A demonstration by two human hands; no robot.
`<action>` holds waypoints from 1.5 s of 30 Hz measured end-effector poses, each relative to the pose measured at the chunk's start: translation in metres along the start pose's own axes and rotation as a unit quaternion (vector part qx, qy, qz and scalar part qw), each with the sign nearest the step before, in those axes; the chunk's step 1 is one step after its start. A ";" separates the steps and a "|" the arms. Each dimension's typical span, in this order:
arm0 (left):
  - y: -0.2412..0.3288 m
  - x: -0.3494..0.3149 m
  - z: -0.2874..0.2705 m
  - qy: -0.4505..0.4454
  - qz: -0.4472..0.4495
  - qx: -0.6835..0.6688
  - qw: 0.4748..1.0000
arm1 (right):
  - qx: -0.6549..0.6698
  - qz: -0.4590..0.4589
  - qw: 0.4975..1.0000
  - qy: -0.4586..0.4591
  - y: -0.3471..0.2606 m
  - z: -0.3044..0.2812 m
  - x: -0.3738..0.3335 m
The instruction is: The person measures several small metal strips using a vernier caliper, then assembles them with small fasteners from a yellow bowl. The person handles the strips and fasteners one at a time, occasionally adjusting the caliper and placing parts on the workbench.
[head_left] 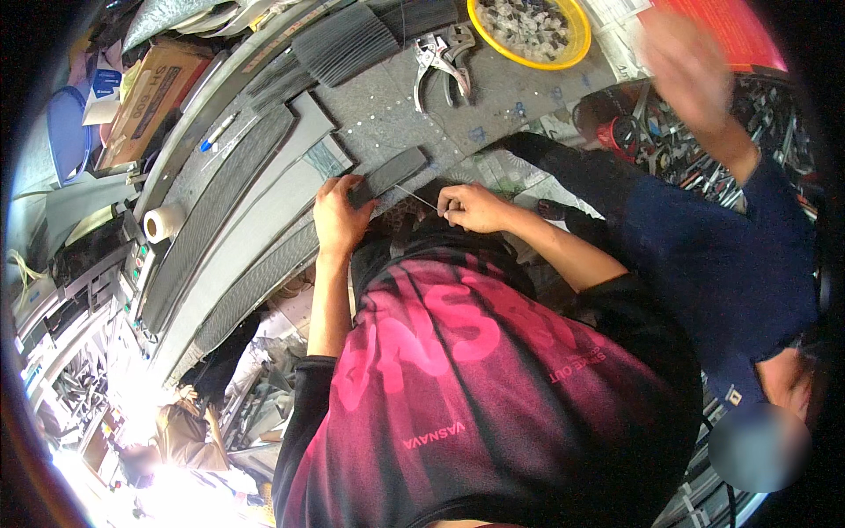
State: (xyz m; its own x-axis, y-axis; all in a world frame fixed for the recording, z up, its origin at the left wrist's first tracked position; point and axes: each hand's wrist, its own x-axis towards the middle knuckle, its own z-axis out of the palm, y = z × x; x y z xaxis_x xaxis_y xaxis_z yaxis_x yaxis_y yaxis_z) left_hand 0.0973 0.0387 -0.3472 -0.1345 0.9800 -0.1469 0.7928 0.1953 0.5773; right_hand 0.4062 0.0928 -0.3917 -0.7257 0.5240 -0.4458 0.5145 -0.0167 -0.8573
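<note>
My left hand (339, 216) presses a dark grey rectangular pad (392, 173) against the edge of the grey workbench (387, 114). My right hand (471, 207) is pinched shut on a thin pale thread or needle (414, 197) that runs from its fingers toward the pad. Both hands sit close together just above my black and pink shirt.
Metal pliers (444, 57) lie on the bench below a yellow bowl (568, 48) of small pieces. Long dark mesh strips (220, 202) lie at left, with a tape roll (163, 222). A person in a blue sleeve (713, 246) stands at right, hand (687, 66) raised.
</note>
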 end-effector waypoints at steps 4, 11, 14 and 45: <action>0.009 -0.007 0.008 0.033 0.057 0.050 0.997 | 0.050 0.028 0.998 -0.005 -0.002 0.007 -0.003; 0.019 0.002 0.012 0.039 0.103 0.042 0.993 | 0.082 0.056 0.995 0.017 -0.004 0.026 -0.006; 0.018 0.005 0.015 0.048 0.105 0.054 0.992 | 0.095 0.056 0.993 0.038 -0.005 0.035 -0.011; -0.004 0.008 0.023 0.068 0.172 0.046 0.982 | 0.087 0.082 0.979 0.168 -0.037 0.077 -0.026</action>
State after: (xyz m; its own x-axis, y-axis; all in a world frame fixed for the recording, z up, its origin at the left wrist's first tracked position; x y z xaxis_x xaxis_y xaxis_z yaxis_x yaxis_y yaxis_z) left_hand 0.1067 0.0451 -0.3692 0.0765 0.9848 0.1560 0.8552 -0.1453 0.4975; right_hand 0.3708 0.0142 -0.3678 -0.4341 0.7517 -0.4966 0.5055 -0.2530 -0.8249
